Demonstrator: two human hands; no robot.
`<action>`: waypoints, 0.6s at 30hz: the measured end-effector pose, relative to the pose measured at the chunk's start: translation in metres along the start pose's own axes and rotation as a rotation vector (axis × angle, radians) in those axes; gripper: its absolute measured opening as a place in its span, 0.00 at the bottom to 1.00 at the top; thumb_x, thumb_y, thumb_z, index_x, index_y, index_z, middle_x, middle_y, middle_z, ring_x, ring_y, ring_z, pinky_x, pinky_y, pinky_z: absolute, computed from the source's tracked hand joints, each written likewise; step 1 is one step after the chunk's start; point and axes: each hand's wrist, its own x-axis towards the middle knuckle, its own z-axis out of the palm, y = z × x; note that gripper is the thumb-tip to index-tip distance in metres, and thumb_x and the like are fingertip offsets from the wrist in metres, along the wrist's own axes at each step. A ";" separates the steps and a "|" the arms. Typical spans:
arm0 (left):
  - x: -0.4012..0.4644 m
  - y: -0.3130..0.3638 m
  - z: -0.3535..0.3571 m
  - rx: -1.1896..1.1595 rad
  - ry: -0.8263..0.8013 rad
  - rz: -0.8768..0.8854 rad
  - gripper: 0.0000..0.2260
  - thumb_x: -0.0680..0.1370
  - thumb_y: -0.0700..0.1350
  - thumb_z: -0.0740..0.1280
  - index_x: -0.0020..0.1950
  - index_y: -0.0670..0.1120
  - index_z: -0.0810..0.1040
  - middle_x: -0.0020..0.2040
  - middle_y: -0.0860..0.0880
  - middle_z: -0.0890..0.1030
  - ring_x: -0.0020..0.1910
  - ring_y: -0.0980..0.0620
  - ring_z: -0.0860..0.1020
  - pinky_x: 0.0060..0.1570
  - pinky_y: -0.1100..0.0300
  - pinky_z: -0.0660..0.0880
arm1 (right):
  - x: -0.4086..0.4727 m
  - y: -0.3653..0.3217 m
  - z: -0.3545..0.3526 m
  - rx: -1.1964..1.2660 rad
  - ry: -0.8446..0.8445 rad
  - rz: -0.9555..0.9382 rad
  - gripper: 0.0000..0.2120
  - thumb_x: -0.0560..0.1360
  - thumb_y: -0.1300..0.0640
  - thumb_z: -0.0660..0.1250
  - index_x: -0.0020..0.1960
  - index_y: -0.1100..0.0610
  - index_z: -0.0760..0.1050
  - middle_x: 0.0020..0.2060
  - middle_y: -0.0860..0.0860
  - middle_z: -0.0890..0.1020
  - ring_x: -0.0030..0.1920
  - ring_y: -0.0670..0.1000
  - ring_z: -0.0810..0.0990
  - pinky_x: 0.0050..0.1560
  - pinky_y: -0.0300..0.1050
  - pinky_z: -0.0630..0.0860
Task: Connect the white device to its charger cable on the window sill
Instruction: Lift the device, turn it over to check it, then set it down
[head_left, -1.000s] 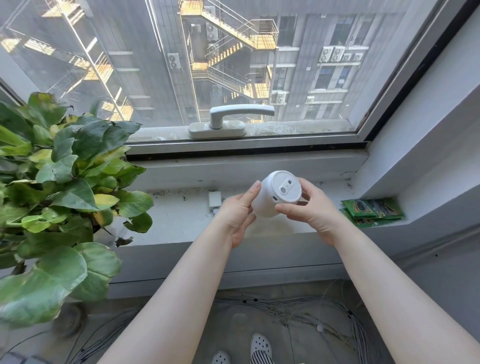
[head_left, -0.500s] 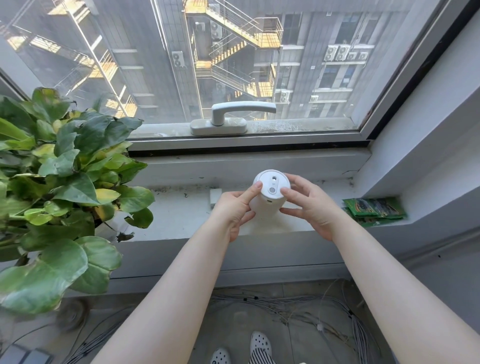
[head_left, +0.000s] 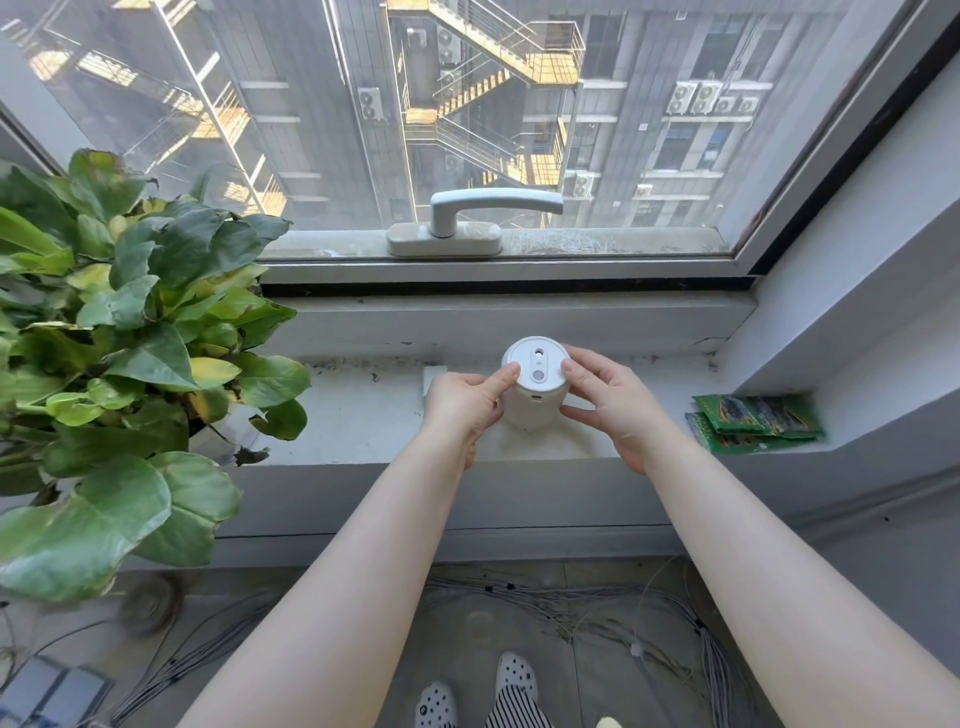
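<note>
The white device (head_left: 535, 387) is a small cylinder standing upright on the window sill (head_left: 363, 421), its flat round top facing me and a small port on its near side. My left hand (head_left: 465, 405) touches its left rim with the fingertips, and my right hand (head_left: 613, 402) holds its right side between thumb and fingers. A small white block (head_left: 434, 375), perhaps the charger's plug, lies on the sill just behind my left hand. I see no cable on the sill.
A large leafy potted plant (head_left: 119, 332) fills the sill's left side. Green packets (head_left: 753, 421) lie at the sill's right end by the wall. The window handle (head_left: 467, 221) is behind the device. Wires (head_left: 597, 608) cover the floor below.
Both hands have lowered the device from a tilted hold in the air down onto the sill, where it now stands upright.
</note>
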 end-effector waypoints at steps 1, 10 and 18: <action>0.000 0.000 -0.001 -0.017 -0.001 -0.004 0.11 0.72 0.50 0.73 0.43 0.42 0.81 0.41 0.47 0.81 0.40 0.53 0.81 0.30 0.73 0.75 | 0.001 0.000 0.000 -0.013 -0.005 -0.002 0.15 0.79 0.52 0.61 0.66 0.49 0.74 0.63 0.48 0.79 0.64 0.48 0.76 0.63 0.51 0.75; 0.005 0.000 -0.003 -0.035 0.015 0.022 0.15 0.72 0.45 0.73 0.50 0.34 0.80 0.43 0.44 0.81 0.39 0.54 0.80 0.35 0.75 0.76 | 0.006 -0.002 0.003 -0.006 -0.020 0.024 0.13 0.80 0.52 0.61 0.63 0.46 0.76 0.61 0.47 0.81 0.63 0.48 0.77 0.65 0.53 0.73; 0.004 -0.001 -0.003 0.009 0.022 0.031 0.18 0.72 0.48 0.73 0.52 0.34 0.80 0.44 0.44 0.82 0.42 0.53 0.80 0.33 0.78 0.74 | 0.006 -0.002 0.002 0.009 -0.023 0.026 0.14 0.80 0.53 0.60 0.64 0.47 0.76 0.61 0.46 0.80 0.62 0.47 0.77 0.64 0.50 0.74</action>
